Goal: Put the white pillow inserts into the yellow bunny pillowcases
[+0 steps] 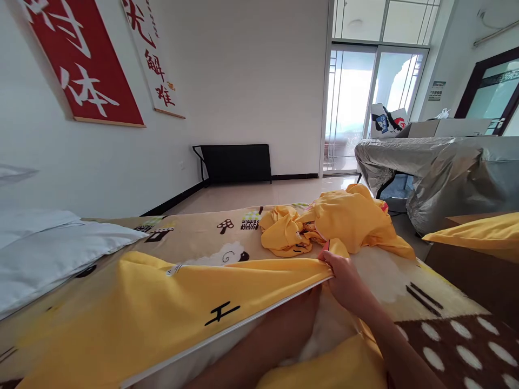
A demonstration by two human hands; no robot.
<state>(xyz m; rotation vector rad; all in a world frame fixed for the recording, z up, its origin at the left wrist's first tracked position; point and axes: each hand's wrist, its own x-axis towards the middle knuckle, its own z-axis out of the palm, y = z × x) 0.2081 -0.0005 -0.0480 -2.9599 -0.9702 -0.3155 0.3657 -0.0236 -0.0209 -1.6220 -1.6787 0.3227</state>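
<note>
The person's right hand is pinching one end of a yellow cloth, thumb and fingers pressing together on it. The cloth is stretching leftward over the patterned bed cover, its pale edge running taut up to the grip. The left forearm is passing below that edge — the left hand is hiding behind the cloth and the right hand, so cannot tell its state.

Main risk: the right hand is seemingly gripping just a small bunch, so a hard pull could be working it loose, the edge then sagging onto the forearm. Also, the left forearm is lying under the cloth, so folds could be catching or twisting on it. The crumpled yellow heap is sitting just beyond the right hand — if layers are joining there, unclear, a tug could be dragging it along too
</note>
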